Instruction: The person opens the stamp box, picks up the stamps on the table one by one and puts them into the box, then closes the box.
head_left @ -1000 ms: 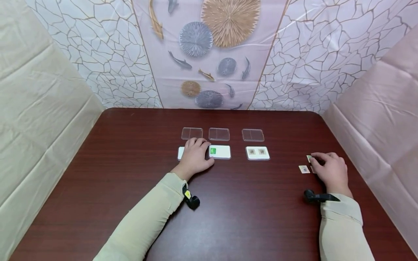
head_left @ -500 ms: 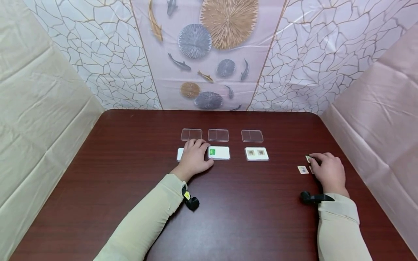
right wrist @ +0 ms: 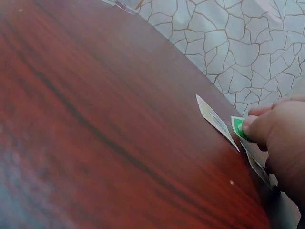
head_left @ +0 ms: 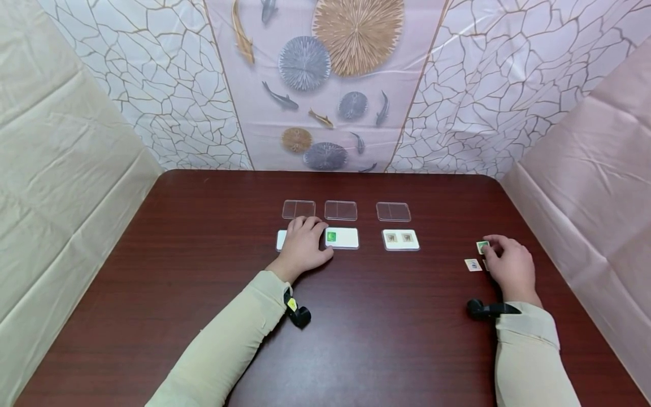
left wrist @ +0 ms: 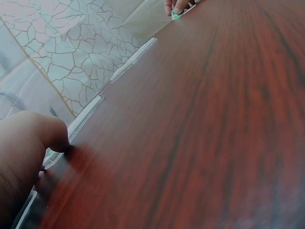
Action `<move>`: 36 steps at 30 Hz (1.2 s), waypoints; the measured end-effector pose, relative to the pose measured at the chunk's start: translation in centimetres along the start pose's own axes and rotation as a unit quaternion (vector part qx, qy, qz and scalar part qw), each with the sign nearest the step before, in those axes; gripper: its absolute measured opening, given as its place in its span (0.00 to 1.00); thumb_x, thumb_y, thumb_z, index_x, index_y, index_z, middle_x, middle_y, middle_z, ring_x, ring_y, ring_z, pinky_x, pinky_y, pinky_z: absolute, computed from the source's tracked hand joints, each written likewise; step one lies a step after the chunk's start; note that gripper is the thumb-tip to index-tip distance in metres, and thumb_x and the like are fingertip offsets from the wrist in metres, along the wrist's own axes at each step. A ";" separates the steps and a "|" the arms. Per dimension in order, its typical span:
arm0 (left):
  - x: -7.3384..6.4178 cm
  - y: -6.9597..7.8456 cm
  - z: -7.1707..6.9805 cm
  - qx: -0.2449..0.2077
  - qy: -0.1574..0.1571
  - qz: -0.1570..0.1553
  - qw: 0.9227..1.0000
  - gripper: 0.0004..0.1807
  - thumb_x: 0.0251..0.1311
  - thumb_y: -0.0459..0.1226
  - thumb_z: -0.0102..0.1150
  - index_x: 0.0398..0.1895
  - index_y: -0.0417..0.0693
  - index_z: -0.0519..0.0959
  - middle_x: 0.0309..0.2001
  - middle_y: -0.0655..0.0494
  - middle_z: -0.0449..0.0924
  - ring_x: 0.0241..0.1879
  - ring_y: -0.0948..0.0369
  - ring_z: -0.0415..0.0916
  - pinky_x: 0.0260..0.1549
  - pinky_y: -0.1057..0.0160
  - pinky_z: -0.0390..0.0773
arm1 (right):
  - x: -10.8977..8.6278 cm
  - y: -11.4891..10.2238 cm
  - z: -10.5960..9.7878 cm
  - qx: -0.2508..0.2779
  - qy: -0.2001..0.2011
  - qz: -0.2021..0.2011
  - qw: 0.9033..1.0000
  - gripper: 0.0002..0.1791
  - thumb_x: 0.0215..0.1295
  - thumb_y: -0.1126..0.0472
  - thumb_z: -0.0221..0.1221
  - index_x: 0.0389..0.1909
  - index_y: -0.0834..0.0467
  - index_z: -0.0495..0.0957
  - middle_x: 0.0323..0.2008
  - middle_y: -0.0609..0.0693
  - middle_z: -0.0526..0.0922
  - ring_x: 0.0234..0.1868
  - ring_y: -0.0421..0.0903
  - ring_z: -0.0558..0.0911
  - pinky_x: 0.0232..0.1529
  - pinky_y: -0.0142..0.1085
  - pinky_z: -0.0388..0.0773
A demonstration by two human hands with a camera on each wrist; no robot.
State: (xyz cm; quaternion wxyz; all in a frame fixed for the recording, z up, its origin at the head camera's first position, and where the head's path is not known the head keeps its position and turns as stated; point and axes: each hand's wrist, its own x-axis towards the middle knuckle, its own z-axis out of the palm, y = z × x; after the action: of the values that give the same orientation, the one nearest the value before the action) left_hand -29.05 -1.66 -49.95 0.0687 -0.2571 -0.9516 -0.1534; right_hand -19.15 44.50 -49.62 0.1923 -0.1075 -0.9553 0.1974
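Observation:
My left hand [head_left: 304, 249] rests on the table, thumb at the near edge and index fingertip at the far edge of the middle white case [head_left: 347, 238]. A green stamp [head_left: 331, 236] lies in that case's left half. The hand covers most of another white case [head_left: 281, 239]. At the right, my right hand [head_left: 511, 265] pinches a green stamp [right wrist: 239, 127] between thumb and finger, its near corner tilted up in the right wrist view. Beside it lies a pale stamp [right wrist: 217, 120] with a toothed edge. A further stamp [right wrist: 256, 164] is partly hidden under the hand.
A third white case [head_left: 401, 239] with two brown stamps stands right of the middle one. Behind the cases lie three clear lids, left [head_left: 298, 209], middle [head_left: 341, 210] and right [head_left: 393, 211]. Patterned cloth [head_left: 325, 85] closes off the table's back, with cloth on both sides.
My right hand has shifted slightly left and back, and more of the green stamp shows at its fingertips. My left hand has kept its place.

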 end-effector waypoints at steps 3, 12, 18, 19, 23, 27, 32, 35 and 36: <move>0.0 0.0 0.0 0.002 -0.002 0.000 1.000 0.33 0.57 0.55 0.60 0.64 0.51 0.77 0.62 0.53 0.73 0.64 0.47 0.63 0.68 0.46 0.56 | 0.0 -0.2 0.1 0.010 0.005 0.003 1.000 0.13 0.70 0.61 0.57 0.49 0.62 0.81 0.38 0.61 0.80 0.38 0.57 0.74 0.40 0.47 0.64; 0.1 0.0 0.1 0.001 -0.006 -0.002 1.000 0.33 0.57 0.55 0.60 0.65 0.51 0.77 0.62 0.53 0.73 0.63 0.48 0.63 0.68 0.47 0.56 | -0.1 -1.5 0.6 0.081 0.041 0.042 0.995 0.12 0.71 0.57 0.60 0.46 0.61 0.83 0.40 0.58 0.82 0.41 0.51 0.76 0.44 0.41 0.68; 0.0 0.1 0.0 0.002 -0.009 -0.004 1.000 0.33 0.57 0.55 0.60 0.65 0.51 0.76 0.62 0.53 0.73 0.64 0.48 0.63 0.68 0.47 0.56 | -0.2 -3.0 1.3 0.222 0.081 0.068 0.969 0.13 0.68 0.58 0.64 0.46 0.62 0.85 0.29 0.34 0.79 0.34 0.34 0.74 0.38 0.23 0.66; 0.0 0.1 0.0 0.003 -0.009 -0.004 1.000 0.33 0.57 0.55 0.60 0.65 0.51 0.76 0.62 0.53 0.73 0.64 0.48 0.63 0.68 0.47 0.56 | -0.1 -3.4 1.5 0.238 0.082 0.061 0.966 0.12 0.67 0.59 0.65 0.46 0.63 0.85 0.29 0.31 0.79 0.33 0.33 0.75 0.37 0.23 0.67; 0.1 0.0 0.1 0.006 -0.009 -0.004 1.000 0.33 0.58 0.55 0.59 0.65 0.51 0.76 0.62 0.53 0.72 0.64 0.48 0.63 0.68 0.46 0.56 | 0.1 -4.9 2.2 0.272 0.072 0.029 0.959 0.12 0.66 0.62 0.66 0.45 0.65 0.85 0.29 0.31 0.80 0.32 0.33 0.75 0.36 0.22 0.69; 0.1 -0.1 0.2 0.008 -0.009 -0.001 1.000 0.33 0.58 0.55 0.58 0.65 0.52 0.76 0.62 0.54 0.72 0.64 0.48 0.63 0.67 0.46 0.57 | 0.5 -6.8 3.4 0.289 0.058 -0.002 0.956 0.11 0.65 0.64 0.67 0.45 0.65 0.85 0.30 0.35 0.81 0.32 0.33 0.75 0.36 0.22 0.69; 0.1 -0.1 0.2 0.005 -0.011 -0.001 1.000 0.33 0.58 0.55 0.58 0.65 0.52 0.76 0.62 0.54 0.72 0.63 0.48 0.64 0.67 0.46 0.57 | 0.6 -9.7 4.9 0.303 0.029 -0.027 0.952 0.10 0.65 0.65 0.67 0.44 0.65 0.85 0.31 0.43 0.83 0.32 0.33 0.75 0.35 0.23 0.70; 0.1 -0.1 0.1 0.005 -0.012 -0.002 1.000 0.33 0.58 0.55 0.58 0.65 0.52 0.76 0.63 0.54 0.72 0.63 0.48 0.64 0.68 0.46 0.56 | 0.7 -11.6 5.8 0.313 0.024 -0.039 0.948 0.08 0.65 0.67 0.66 0.43 0.66 0.85 0.32 0.50 0.83 0.30 0.35 0.74 0.33 0.24 0.70; 0.1 -0.1 0.1 0.005 -0.012 -0.002 1.000 0.33 0.58 0.55 0.58 0.65 0.52 0.76 0.63 0.54 0.72 0.64 0.48 0.63 0.68 0.46 0.56 | 0.7 -12.2 6.1 0.314 0.025 -0.044 0.948 0.08 0.65 0.68 0.66 0.42 0.67 0.85 0.32 0.53 0.83 0.30 0.36 0.74 0.32 0.24 0.70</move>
State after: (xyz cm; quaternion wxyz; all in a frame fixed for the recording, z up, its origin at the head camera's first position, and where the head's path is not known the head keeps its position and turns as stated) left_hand -29.19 -1.65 -50.04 0.0586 -0.2563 -0.9537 -0.1460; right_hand -23.83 31.68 -49.46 0.2483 -0.0047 -0.8434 0.4765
